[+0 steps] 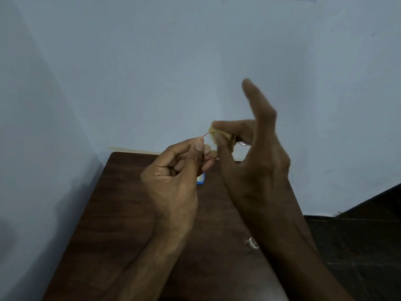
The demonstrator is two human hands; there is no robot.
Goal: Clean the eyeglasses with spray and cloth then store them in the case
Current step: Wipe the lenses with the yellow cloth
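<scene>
Head view, left hand (173,170) grip pinching red-rimmed eyeglasses (206,146), right hand (249,157) grip pressing yellow cloth (214,132) on lens

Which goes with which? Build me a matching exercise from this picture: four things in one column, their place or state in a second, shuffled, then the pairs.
Things:
1. left hand
2. right hand
3. blue-edged object
4. table

Places or states:
A. dark wood, under both arms
B. pinching the thin red frame of the eyeglasses
C. pressing a yellowish cloth to the glasses
D. lying on the table, mostly hidden behind the hand

Pairs: 1-B, 2-C, 3-D, 4-A
</scene>
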